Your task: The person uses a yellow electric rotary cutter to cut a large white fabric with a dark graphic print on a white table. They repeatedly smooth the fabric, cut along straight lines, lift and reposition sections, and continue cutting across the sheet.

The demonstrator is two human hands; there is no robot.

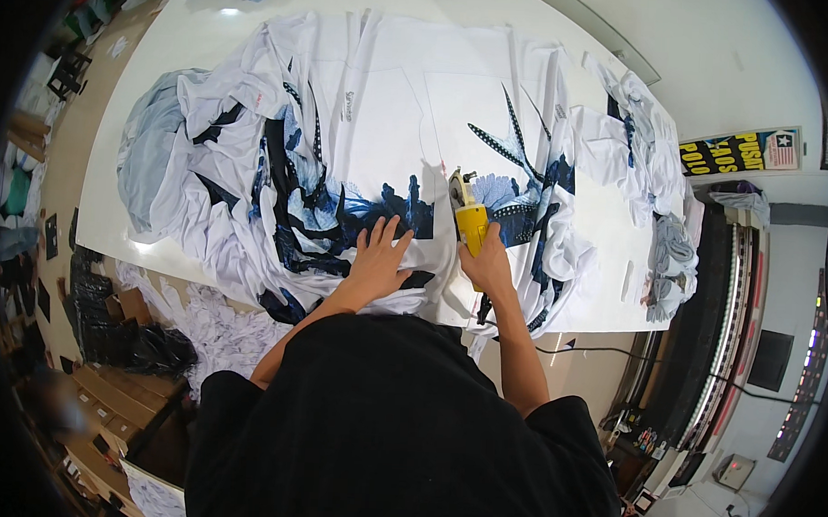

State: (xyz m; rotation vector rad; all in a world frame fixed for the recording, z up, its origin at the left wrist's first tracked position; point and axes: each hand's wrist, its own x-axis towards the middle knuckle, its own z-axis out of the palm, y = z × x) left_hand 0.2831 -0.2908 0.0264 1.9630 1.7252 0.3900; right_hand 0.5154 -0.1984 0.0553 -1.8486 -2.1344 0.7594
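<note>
Right hand (489,261) has its fingers wrapped round a yellow cutter (473,226); the left hand (375,264) has its fingers spread on the cloth (381,148), gripping nothing. Cutter's head sits in the white gap between printed areas — I'd follow the faint outline slowly, left palm pressing nearby but clear of the blade. Cloth's spread over the worktop (194,41), bunched both sides — mind those folds, plus the dark cord (602,350).

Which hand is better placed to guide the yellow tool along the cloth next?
Probably your right hand: it grips the yellow tool. Your left hand lies spread on the cloth, so it seems better suited to steadying.
</note>
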